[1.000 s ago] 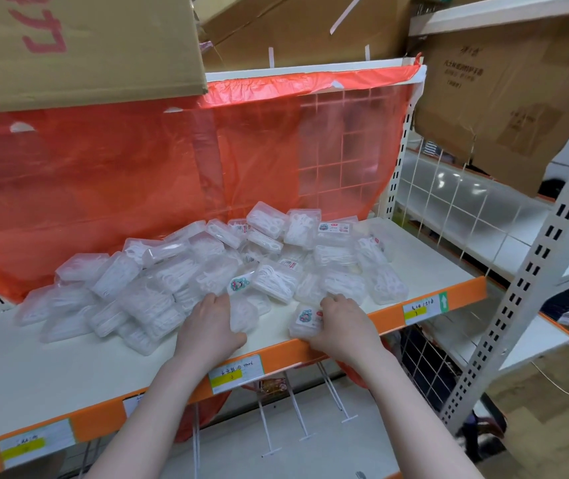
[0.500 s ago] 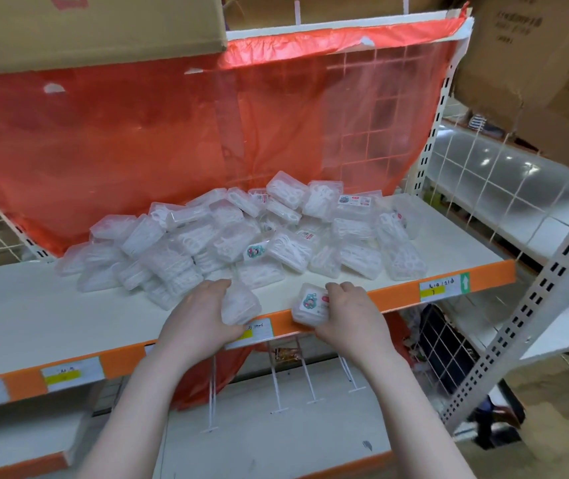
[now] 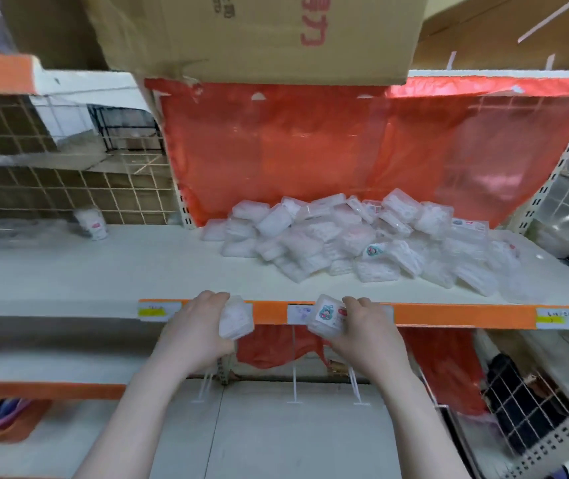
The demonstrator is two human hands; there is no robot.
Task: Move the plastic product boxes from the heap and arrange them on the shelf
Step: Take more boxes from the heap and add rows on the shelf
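Head view: both hands sit low in centre frame, in front of the shelf [image 3: 69,271] edge — left hand [image 3: 193,331] grips a clear box [image 3: 236,318], right hand [image 3: 366,335] grips a stickered box [image 3: 326,316]. The heap [image 3: 362,243] lies right of centre on the shelf.

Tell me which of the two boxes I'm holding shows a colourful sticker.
The box in your right hand: its box faces up with a round cartoon sticker. The box in your left hand shows only plain clear plastic.

Motion blur smears the heap [image 3: 362,243] and price labels [image 3: 557,318].
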